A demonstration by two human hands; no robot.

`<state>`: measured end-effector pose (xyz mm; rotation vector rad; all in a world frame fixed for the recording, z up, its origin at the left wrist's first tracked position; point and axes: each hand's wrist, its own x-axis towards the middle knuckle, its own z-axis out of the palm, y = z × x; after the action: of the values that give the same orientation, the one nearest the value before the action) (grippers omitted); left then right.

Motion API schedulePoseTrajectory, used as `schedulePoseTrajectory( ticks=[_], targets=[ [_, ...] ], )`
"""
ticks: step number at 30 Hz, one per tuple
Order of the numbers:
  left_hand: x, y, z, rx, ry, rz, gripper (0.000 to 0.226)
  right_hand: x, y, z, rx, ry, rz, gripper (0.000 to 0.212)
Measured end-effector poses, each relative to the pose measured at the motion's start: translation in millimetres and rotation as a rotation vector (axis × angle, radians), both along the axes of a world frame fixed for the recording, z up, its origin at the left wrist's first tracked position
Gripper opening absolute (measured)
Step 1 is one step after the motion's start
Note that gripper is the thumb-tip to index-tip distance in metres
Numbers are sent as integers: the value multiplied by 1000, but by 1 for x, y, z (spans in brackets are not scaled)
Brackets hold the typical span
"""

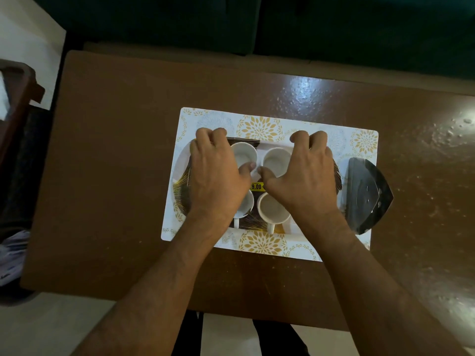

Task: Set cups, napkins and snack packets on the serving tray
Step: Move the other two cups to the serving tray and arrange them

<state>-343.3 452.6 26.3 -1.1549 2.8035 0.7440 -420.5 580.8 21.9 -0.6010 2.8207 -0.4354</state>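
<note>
Looking down, I see four white ceramic cups standing on the oval dark serving tray with gold fan lines (pixel 183 187): far-left cup (pixel 244 154), far-right cup (pixel 277 160), near-left cup (pixel 245 205), near-right cup (pixel 272 209). My left hand (pixel 217 176) curls over the far-left cup, thumb at its rim; my right hand (pixel 300 176) curls over the far-right cup likewise. A yellow price sticker (pixel 256 186) sits between the cups. The tray rests on a white placemat with gold flowers (pixel 259 127); a shiny dark snack packet (pixel 365 196) overlaps the placemat's right edge, on the brown wooden table (pixel 115 150).
</note>
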Motion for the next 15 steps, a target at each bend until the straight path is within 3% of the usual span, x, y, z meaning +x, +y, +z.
schedulePoseTrajectory(
  ticks=[7, 15],
  targets=[
    [-3, 9, -3, 70, -47, -44, 72, 2, -2, -3, -58, -55, 10, 74],
    [-10, 7, 2, 175, 17, -65, 87, 9, -4, -8, -164, -64, -14, 88]
  ],
)
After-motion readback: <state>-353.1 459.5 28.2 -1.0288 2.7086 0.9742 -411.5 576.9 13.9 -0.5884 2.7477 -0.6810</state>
